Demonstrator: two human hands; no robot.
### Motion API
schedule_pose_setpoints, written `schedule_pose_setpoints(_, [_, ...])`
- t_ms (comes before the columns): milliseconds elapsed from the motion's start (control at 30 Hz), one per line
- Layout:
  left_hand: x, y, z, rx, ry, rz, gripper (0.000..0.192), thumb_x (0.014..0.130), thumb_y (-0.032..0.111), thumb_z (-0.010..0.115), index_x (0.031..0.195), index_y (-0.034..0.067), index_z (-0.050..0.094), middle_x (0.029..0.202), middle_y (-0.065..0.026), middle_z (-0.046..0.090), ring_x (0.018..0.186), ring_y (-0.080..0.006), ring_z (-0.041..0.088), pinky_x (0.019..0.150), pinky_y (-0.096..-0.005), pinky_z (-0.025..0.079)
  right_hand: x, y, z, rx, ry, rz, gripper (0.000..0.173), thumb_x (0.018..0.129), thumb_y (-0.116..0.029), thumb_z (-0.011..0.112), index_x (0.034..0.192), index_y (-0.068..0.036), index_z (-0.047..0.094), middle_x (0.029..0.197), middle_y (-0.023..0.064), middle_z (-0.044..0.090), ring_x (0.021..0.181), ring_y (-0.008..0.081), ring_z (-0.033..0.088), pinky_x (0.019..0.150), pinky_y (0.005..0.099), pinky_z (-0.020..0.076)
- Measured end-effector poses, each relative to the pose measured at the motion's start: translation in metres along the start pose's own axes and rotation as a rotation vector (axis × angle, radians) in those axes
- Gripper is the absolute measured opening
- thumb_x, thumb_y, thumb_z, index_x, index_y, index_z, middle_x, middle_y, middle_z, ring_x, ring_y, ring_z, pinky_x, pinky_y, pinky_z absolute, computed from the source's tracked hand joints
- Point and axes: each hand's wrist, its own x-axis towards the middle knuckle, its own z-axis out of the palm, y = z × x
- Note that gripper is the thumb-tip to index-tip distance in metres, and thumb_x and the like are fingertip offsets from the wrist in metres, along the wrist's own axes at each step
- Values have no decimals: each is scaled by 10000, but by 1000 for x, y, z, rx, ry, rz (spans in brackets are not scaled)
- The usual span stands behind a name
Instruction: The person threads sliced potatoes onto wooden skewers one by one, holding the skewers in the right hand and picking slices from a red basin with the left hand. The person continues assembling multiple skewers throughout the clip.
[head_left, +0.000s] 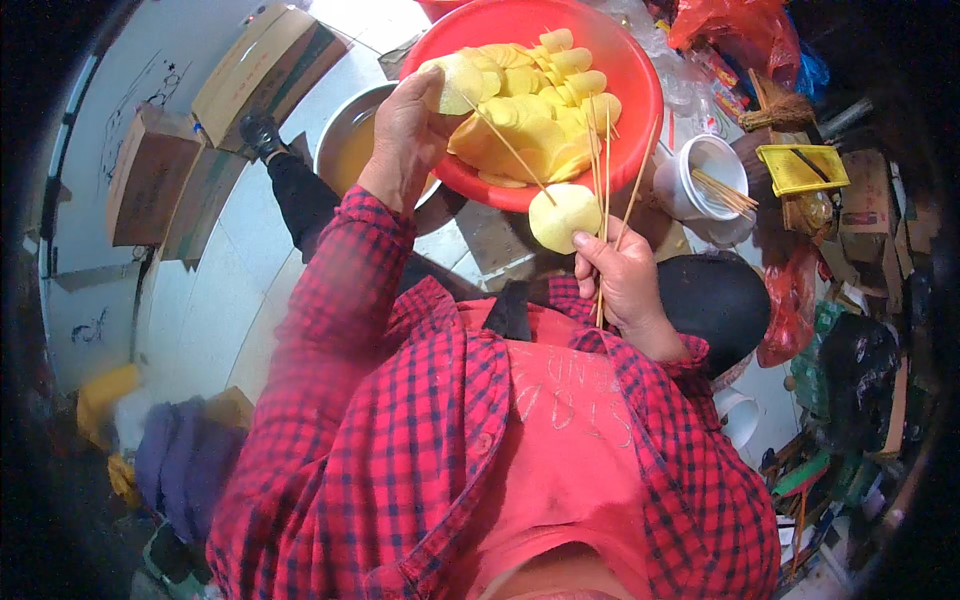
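Note:
My left hand (409, 127) holds thin pale-yellow slices (459, 84), which look like potato, over the left part of a red plastic basin (646, 112). A thin wooden skewer (510, 144) slants from these slices down to a round slice (564, 217) at my right hand (619, 274). Thumb and fingers of the right hand pinch that round slice. Several more bamboo skewers (606, 165) stand up from the same grip. A heap of yellow slices (525, 124) fills much of the basin, with some threaded on sticks along its right side. The slices partly hide the left fingertips.
Left of the basin is a metal bowl (330, 142) of yellowish liquid. A white bucket (670, 180) with skewers (721, 191) stands to the right. Cardboard boxes (255, 75) line the left wall. Plastic bags (739, 34) and a yellow-framed object (802, 169) crowd the right.

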Motion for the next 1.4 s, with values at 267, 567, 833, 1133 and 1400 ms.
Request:
schedule_pose_setpoints(267, [-2,4,-7,0,-34,86,351,939,185,536,1216,-24,480,1157,-152,583,1028,-318,615,893,-442,538,-2,0,1,-20,-6,-18,188,895,-137,584,1049,-34,617,637,-4,540,438,47,443,412,180,377])
schedule_pose_setpoints(567, [-16,0,-3,242,-167,152,330,936,197,526,1170,-37,511,1119,-148,592,992,-277,624,860,-376,534,-6,0,-4,-84,23,-35,199,897,-136,576,1061,-32,620,636,-3,537,455,51,450,421,186,378])
schedule_pose_setpoints(833, [-26,-17,13,223,4,141,312,914,182,553,1127,-45,565,1078,-171,593,894,-271,643,662,-385,591,-10,0,-3,-93,48,-47,210,899,-137,575,1078,-35,620,644,-7,537,469,49,456,424,189,380])
schedule_pose_setpoints(1133, [-26,-13,5,323,-64,56,315,885,170,615,1106,-50,576,1013,-154,625,861,-257,653,653,-383,588,-13,2,-6,-64,-26,-9,201,895,-129,577,1070,-39,618,642,-9,541,466,49,450,419,192,377])
schedule_pose_setpoints(1400, [-70,-51,25,414,-146,-218,237,871,149,640,1025,-31,633,918,-103,647,812,-215,644,715,-343,551,-11,7,-7,-29,66,-56,162,888,-115,581,1029,-37,598,626,9,543,431,67,443,403,190,366])
